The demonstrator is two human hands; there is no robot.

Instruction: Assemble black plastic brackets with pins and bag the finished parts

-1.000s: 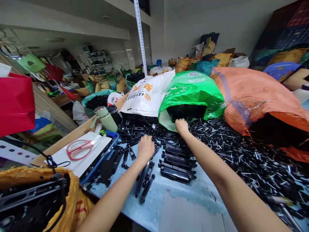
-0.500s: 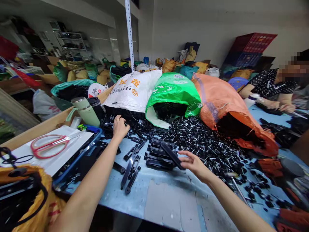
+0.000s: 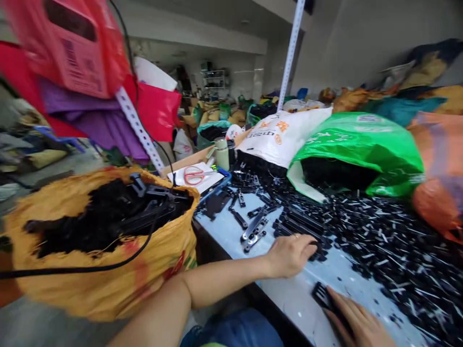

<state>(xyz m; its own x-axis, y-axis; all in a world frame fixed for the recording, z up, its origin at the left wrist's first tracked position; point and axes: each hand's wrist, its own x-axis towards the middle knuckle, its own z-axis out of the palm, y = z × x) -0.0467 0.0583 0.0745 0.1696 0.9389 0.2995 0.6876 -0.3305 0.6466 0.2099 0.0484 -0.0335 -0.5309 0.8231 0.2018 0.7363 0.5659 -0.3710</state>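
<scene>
My left hand [image 3: 291, 255] is over the table near the front edge, fingers curled around something small and dark that I cannot make out. Just beyond it lies a stack of long black bars [image 3: 300, 220]. In my right hand [image 3: 361, 320], close to the table's near side, is a black plastic bar [image 3: 321, 295] with slots at its visible end; my fingers hide the rest of it. To the left of the stack, several narrow black arm-shaped parts [image 3: 256, 226] lie loose. Black knobs with metal pins [image 3: 387, 241] form a wide heap at the right.
Behind the heap lie a white sack [image 3: 275, 137], a green sack [image 3: 390, 144] and an orange sack [image 3: 441, 168]. A yellow sack [image 3: 155, 260] of black parts stands at the left. Red scissors [image 3: 194, 176] and a pale green flask [image 3: 222, 153] are on the table's far left.
The view has swung left and closer. My left hand has come back from the parts by the white sack toward my right hand. My right hand, with the black bar, is nearer the front edge.
</scene>
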